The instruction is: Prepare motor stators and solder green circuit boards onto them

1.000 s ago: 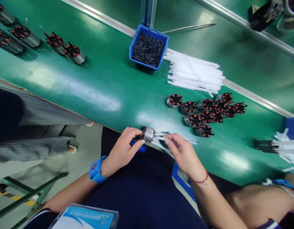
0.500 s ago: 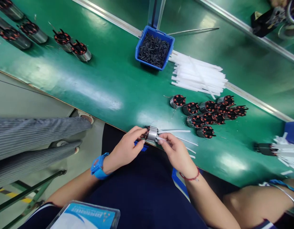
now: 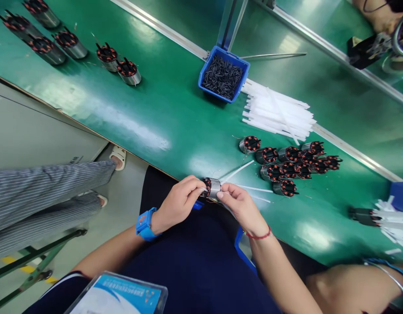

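A motor stator [image 3: 215, 188], a metal cylinder with copper windings at its left end, lies on its side between my hands at the table's front edge. My left hand [image 3: 180, 201] is closed at the wound end, thumb and forefinger pinching what looks like the tip of a white strip. My right hand [image 3: 242, 206] is closed around the stator's right end, thumb and forefinger against the metal. Loose white strips [image 3: 258, 189] fan out to the right, beyond my right fingers. Whether any of them run through the stator is hidden by my fingers.
Several stators [image 3: 289, 170] stand grouped to the right, and more [image 3: 128, 72] at the upper left. A blue bin [image 3: 201, 83] of small black pieces sits behind, beside a pile of white strips [image 3: 278, 112]. Another person's striped trousers [image 3: 54, 192] show at left; another person's arm [image 3: 355, 288] at right.
My left fingers have closed on a white tip at the wound end. My right fingers have moved up against the stator. One strip now points further up. The whole view has shifted slightly.
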`<state>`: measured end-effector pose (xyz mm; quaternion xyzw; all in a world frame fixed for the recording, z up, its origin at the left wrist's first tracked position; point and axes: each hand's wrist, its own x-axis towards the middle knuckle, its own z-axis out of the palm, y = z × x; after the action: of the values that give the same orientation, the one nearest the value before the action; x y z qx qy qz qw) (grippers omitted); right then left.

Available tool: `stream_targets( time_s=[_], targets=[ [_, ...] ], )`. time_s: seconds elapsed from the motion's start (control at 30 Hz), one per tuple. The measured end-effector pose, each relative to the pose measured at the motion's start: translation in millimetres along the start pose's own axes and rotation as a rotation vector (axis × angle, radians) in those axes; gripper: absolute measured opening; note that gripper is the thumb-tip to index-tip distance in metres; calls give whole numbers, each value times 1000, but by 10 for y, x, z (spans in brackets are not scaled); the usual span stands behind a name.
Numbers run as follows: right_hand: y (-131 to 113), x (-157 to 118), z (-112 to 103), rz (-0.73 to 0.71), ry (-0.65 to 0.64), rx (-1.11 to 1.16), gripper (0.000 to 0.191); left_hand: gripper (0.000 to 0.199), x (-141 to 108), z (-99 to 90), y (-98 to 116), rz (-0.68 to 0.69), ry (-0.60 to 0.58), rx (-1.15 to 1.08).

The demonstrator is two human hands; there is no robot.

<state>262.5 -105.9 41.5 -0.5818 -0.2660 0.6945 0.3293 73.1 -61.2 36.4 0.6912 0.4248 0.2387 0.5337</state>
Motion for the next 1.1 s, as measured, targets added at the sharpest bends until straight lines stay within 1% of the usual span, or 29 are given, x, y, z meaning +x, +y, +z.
stream_targets(
  time_s=[0.1,0.2,0.27,0.33,0.37,0.4,0.47,0.57,0.67,0.8,0.87,0.9,0.93,0.97,1.03,1.07,1.1],
  targets=[
    [51,3,-14,0,24,-20,29,16,-41,46,1,57,82,-35],
    [81,-17,0,-33,80,-113,28,16,-72,79,9,49,144,-83],
    [86,-41,28,-55,125,-187,27,15,-74,87,26,18,128,-80],
    [78,-69,65,-66,168,-255,26,5,-63,89,47,0,87,-21],
    [70,-84,82,-72,185,-285,26,4,-54,90,57,-4,75,21],
    [61,-97,96,-81,193,-308,26,9,-45,93,64,-6,70,59],
    [40,-119,106,-108,172,-320,26,12,-29,103,71,-7,76,108],
    [24,-131,62,-138,48,-276,30,8,-16,118,70,-10,88,106],
    [32,-120,-30,-114,-54,-262,34,10,-22,120,75,-14,92,93],
    [25,-139,-110,-94,-89,-336,36,8,-47,117,67,-16,87,65],
    [16,-203,-116,-105,-99,-412,40,7,-48,111,40,-46,103,2],
    [20,-249,-116,-146,-71,-452,42,7,-40,104,22,-75,124,-66],
    [34,-299,-117,-225,-3,-483,45,7,-24,94,7,-109,153,-165],
    [59,-350,-122,-340,113,-497,46,9,1,82,-3,-144,190,-292],
    [138,-437,-144,-627,438,-472,45,16,70,61,9,-197,263,-567],
    [184,-468,-159,-731,571,-467,43,20,110,61,35,-213,282,-684],
    [228,-489,-175,-779,637,-497,42,24,147,77,74,-229,279,-780]
  ],
)
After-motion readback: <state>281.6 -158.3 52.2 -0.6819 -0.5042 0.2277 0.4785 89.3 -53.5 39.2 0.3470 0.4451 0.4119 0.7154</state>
